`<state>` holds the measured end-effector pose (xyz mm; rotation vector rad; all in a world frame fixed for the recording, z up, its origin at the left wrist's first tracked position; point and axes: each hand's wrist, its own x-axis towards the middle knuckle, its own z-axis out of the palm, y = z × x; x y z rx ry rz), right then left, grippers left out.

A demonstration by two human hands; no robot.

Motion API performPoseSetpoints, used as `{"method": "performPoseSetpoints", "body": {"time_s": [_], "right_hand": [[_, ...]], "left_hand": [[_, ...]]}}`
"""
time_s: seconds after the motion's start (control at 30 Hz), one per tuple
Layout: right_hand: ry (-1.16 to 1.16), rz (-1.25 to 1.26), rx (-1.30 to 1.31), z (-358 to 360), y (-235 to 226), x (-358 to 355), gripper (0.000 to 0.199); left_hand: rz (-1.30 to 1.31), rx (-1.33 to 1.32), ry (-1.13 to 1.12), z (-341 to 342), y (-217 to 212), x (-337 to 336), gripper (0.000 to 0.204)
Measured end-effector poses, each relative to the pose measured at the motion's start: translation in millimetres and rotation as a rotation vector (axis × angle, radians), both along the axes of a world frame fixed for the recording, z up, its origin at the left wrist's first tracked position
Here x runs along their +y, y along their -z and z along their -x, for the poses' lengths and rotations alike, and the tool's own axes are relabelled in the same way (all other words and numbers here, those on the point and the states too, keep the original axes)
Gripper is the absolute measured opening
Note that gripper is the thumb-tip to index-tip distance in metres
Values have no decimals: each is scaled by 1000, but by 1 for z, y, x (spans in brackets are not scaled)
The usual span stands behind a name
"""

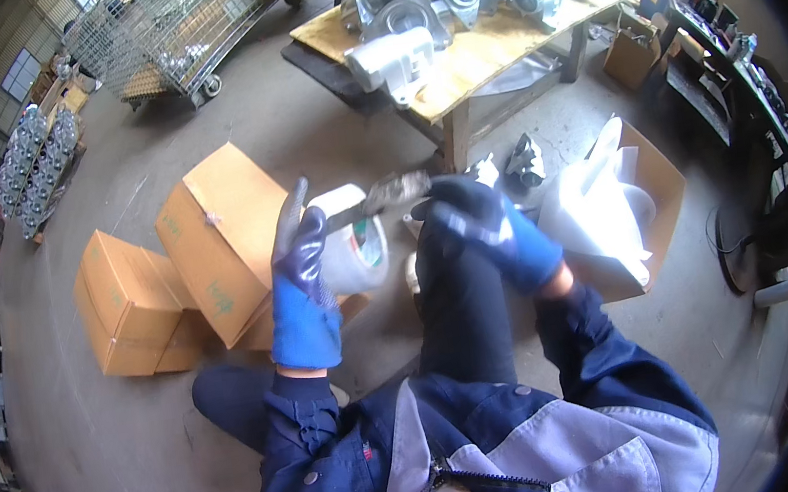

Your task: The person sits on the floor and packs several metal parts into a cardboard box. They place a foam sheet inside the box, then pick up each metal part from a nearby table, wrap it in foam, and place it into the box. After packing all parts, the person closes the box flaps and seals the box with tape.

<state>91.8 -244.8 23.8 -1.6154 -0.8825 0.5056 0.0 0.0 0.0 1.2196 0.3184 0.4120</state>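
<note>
In front of my lap is what looks like a tape dispenser (397,190), a dark and worn metal frame. Its wide roll of clear tape (344,257) has a green-edged core facing right. My right hand (481,220), in a blue glove with dark coating, closes round the frame's right end; motion blurs its fingers. At the left side of the roll, my gloved left hand (298,248) stands upright with its fingers stretched. The left thumb lies against the roll or very close to it; the exact contact is hidden.
Closed cardboard boxes (220,233) stand to the left. An open carton (659,204) with white wrapping (596,206) is at the right. Beyond, a wooden table (461,71) bears metal castings (405,53). A wire cage cart (176,37) stands at far left; a cluttered bench (729,47) lines the right.
</note>
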Motion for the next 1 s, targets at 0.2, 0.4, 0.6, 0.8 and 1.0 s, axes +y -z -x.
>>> {"method": "performPoseSetpoints", "body": {"time_s": [0.2, 0.4, 0.6, 0.8, 1.0], "right_hand": [[418, 97, -630, -3, 3, -4, 58], [563, 9, -562, -87, -21, -9, 46], [867, 788, -996, -220, -11, -28, 29], [857, 1003, -981, -329, 1, -40, 33], [541, -265, -551, -139, -5, 126, 25]], "left_hand": [[282, -209, 165, -94, -37, -70, 53], [-163, -290, 83, -196, -62, -78, 53], [-500, -491, -497, -137, -35, -31, 54], [-683, -187, -1138, 62, 18, 77, 40], [217, 194, -1468, 190, 166, 134, 40]]}}
